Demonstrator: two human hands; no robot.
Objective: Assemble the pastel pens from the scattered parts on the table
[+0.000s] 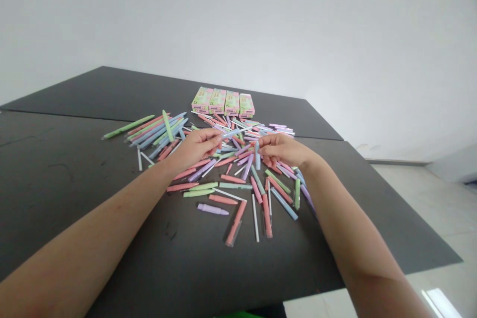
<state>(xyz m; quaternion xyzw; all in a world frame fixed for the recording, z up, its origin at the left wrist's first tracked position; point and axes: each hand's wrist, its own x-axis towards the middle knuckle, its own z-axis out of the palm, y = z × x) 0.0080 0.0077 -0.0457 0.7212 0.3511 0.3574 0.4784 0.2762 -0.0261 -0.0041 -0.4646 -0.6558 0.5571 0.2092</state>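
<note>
My left hand (198, 146) pinches a light blue pen barrel (231, 133) between thumb and fingers. A thin white stick, perhaps a refill, shows by the barrel's right end; I cannot tell whether it is inside. Held upright in the fingertips of my right hand (280, 149) is a light blue pen tip section (257, 157), apart from the barrel. Beneath and around both hands lies a loose spread of pen parts in red, green, purple and blue, among them a purple tip section (213, 209) and a white refill (255, 217).
Several pink and green boxes (216, 102) stand in a row beyond the parts. To the left rests a pile of whole-looking pens (160, 131). The dark table (149, 268) has a seam across it and a white wall (261, 25) behind. Its right edge drops to a tiled floor.
</note>
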